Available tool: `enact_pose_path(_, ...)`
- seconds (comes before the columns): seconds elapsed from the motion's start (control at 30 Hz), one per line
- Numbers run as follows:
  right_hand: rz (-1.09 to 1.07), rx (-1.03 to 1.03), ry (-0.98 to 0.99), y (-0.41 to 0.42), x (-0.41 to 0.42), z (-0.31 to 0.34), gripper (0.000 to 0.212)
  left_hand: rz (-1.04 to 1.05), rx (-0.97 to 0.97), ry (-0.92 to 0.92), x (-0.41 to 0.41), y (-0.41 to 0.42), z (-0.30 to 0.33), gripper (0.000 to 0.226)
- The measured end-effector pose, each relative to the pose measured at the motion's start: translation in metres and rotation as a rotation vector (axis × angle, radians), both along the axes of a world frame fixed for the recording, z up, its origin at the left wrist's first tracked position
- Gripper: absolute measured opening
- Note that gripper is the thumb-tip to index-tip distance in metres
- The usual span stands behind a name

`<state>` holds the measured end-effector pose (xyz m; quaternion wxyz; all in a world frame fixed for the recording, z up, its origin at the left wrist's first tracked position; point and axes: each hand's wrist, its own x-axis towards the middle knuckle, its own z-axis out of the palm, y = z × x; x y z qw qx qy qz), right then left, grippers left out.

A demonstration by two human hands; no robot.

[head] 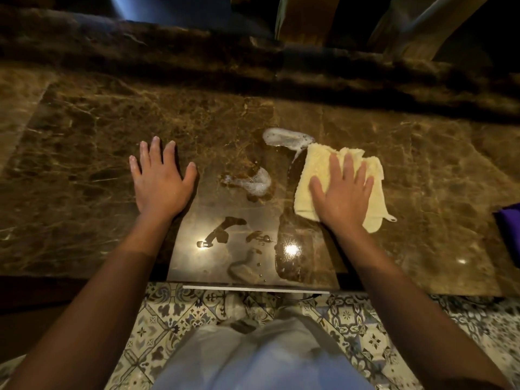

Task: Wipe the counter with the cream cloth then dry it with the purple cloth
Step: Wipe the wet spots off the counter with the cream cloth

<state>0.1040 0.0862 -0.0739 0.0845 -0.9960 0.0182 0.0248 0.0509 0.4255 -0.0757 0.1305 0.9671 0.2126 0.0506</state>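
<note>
Below the near edge we see a patterned tile floor (349, 319) in blue, cream and grey floral motifs. A thin white strip (254, 289) runs along that edge. At the bottom we see pale grey-white clothing (261, 356) on the person. Beyond the far side, 2 blurred tan wooden shapes (306, 18) stand in darkness.

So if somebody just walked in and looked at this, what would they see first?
Probably the cream cloth, bright against the dark brown marble counter, with the right hand pressed flat on top of it. Next, the soapy puddles shining in the middle of the counter, and the left hand lying flat and bare beside them. A bit of purple cloth peeks in at the far right edge.
</note>
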Motion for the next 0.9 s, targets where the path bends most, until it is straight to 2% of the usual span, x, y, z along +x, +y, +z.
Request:
enact_pose_path(0.17, -0.055, 0.062, -0.013, 0.015, 0.077, 0.007, 0.069, -0.007, -0.003, -0.002, -0.002, 0.000, 0.002, 0.068)
enact_pose_path(0.3, -0.006, 0.100, -0.001, 0.020, 0.098, 0.010, 0.060, -0.011, -0.016, 0.002, -0.003, 0.000, 0.003, 0.068)
enact_pose_path(0.5, 0.339, 0.452, -0.033, 0.015, 0.031, 0.013, 0.047, -0.020, -0.018, -0.003, -0.003, 0.000, 0.004, 0.069)
enact_pose_path(0.63, 0.475, 0.541, -0.021, -0.001, -0.027, 0.006, 0.047, -0.016, -0.012, -0.004, -0.003, 0.001, 0.003, 0.068)
enact_pose_path(0.77, 0.428, 0.592, -0.060, -0.021, -0.036, 0.007, 0.045, -0.018, -0.018, -0.017, -0.003, 0.000, 0.003, 0.067)
enact_pose_path(0.9, 0.202, 0.581, -0.123, -0.019, 0.017, 0.014, 0.043, -0.010, -0.009, -0.026, -0.001, 0.000, 0.002, 0.067)
